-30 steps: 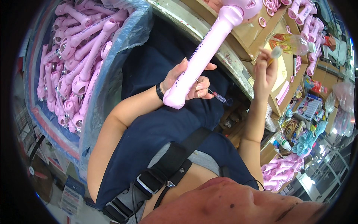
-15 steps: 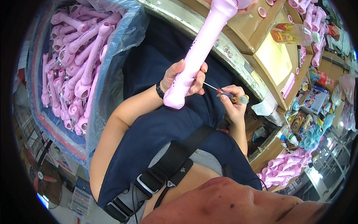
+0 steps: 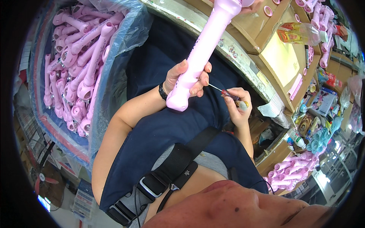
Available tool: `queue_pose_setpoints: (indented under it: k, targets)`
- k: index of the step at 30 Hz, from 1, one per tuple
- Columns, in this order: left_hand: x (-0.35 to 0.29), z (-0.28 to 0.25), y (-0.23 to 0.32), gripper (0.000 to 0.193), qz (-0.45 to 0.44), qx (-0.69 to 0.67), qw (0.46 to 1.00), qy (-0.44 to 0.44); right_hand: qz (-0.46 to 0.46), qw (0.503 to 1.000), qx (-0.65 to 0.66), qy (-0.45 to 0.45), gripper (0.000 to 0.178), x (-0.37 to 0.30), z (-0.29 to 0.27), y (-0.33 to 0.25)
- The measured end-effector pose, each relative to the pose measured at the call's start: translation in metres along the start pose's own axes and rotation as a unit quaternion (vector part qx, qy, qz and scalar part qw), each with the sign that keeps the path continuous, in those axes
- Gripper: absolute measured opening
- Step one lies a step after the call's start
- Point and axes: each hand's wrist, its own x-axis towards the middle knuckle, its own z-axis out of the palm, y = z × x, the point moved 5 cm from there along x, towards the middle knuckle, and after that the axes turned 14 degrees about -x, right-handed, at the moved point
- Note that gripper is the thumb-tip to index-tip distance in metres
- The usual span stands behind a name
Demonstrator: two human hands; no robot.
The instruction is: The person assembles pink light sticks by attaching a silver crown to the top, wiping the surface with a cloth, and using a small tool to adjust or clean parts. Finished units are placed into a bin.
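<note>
My left hand (image 3: 182, 78) grips the lower end of a long pink plastic tube (image 3: 203, 53) that slants up toward the workbench. My right hand (image 3: 237, 104) holds a small screwdriver (image 3: 228, 94) with a red and yellow handle. Its thin metal tip points left and touches the side of the tube just beside my left fingers. A black band sits on my left wrist.
A bin lined with clear plastic (image 3: 121, 49) at my left holds several pink tubes (image 3: 78, 57). The wooden workbench (image 3: 262, 30) ahead carries a plastic bottle (image 3: 300, 32), pink rings and more pink parts. Another box of pink tubes (image 3: 292, 173) stands lower right.
My right hand came down from the bench with the screwdriver and brought its tip against the tube. The tube has stayed in my left hand.
</note>
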Motion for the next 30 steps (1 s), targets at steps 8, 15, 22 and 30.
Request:
queue_pose_setpoints:
  k: [8, 15, 22, 30]
  targets:
    - [-0.001, 0.0, -0.005, 0.071, -0.017, -0.014, 1.0, -0.004, -0.138, 0.972, -0.178, 0.069, 0.025, 0.006, 0.001, -0.022]
    - [0.001, -0.001, -0.007, 0.082, -0.037, 0.013, 0.999, -0.028, -0.1, 0.987, -0.111, 0.055, 0.026, 0.005, 0.003, -0.021]
    - [0.001, -0.003, -0.008, 0.082, -0.032, 0.051, 0.998, -0.019, -0.013, 0.999, -0.027, 0.045, 0.022, -0.001, 0.006, -0.008]
    - [0.005, 0.002, -0.008, 0.083, -0.023, 0.061, 0.998, -0.012, 0.023, 0.998, 0.011, -0.056, 0.024, 0.008, 0.0, -0.005]
